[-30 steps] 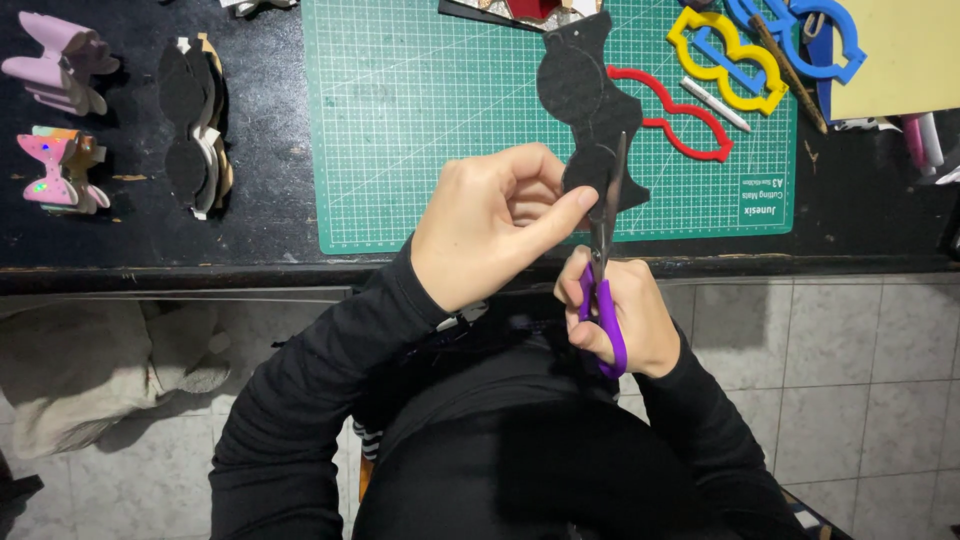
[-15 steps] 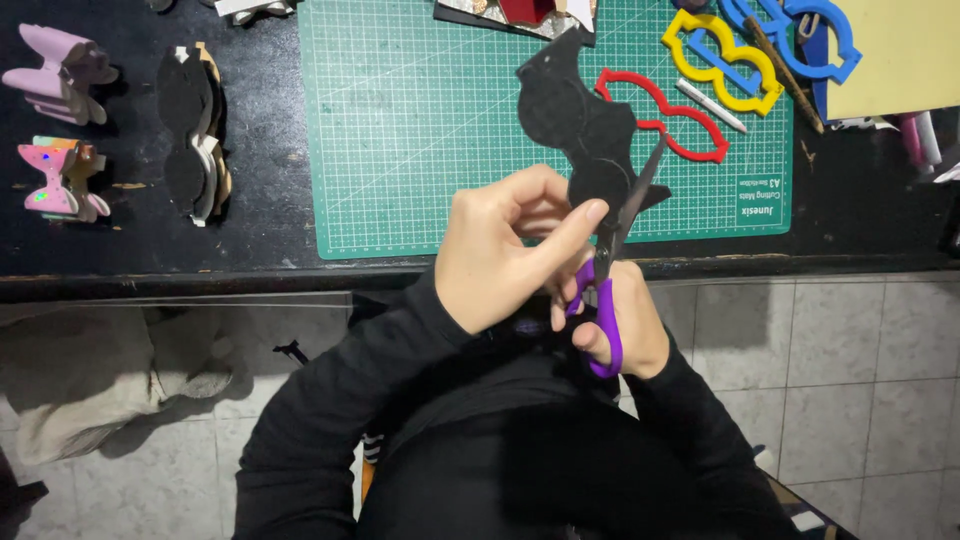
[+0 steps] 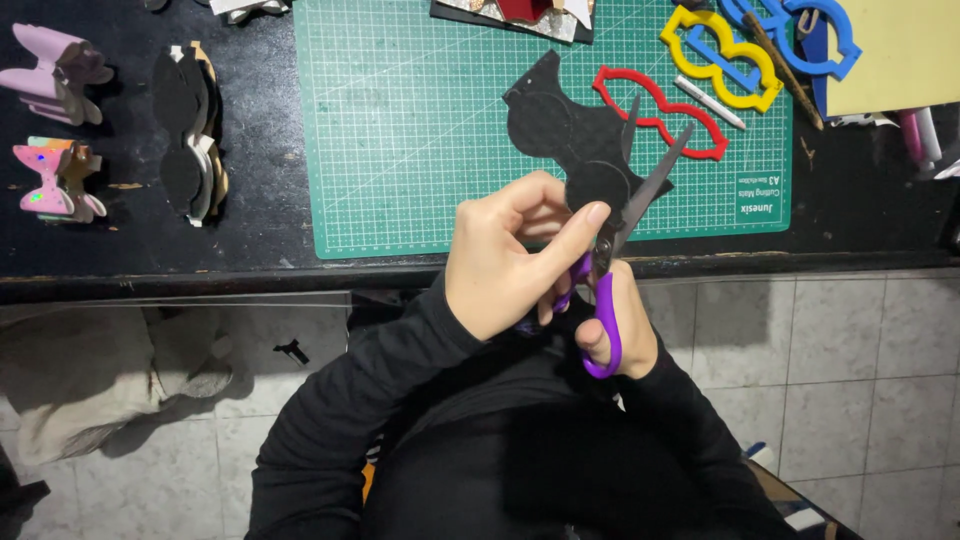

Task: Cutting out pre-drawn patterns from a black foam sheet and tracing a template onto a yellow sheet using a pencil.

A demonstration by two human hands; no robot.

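My left hand [image 3: 510, 255] pinches the near end of a black bow-shaped sheet [image 3: 565, 135], holding it over the green cutting mat [image 3: 400, 120]. My right hand [image 3: 625, 330] grips purple-handled scissors [image 3: 625, 230] just below the table's front edge. The scissor blades are spread apart and straddle the right edge of the black sheet. Both arms are in black sleeves.
Red [image 3: 660, 110], yellow [image 3: 715, 55] and blue [image 3: 800, 30] bow-shaped stencils lie at the mat's right end. A stack of black cut shapes [image 3: 190, 130] and finished pink bows [image 3: 55, 65] sit at left on the dark table. A yellow sheet [image 3: 900, 50] lies far right. Grey tiled floor below.
The black sheet has been turned so it slants up and left. The scissor blades have spread wider and swung to the right.
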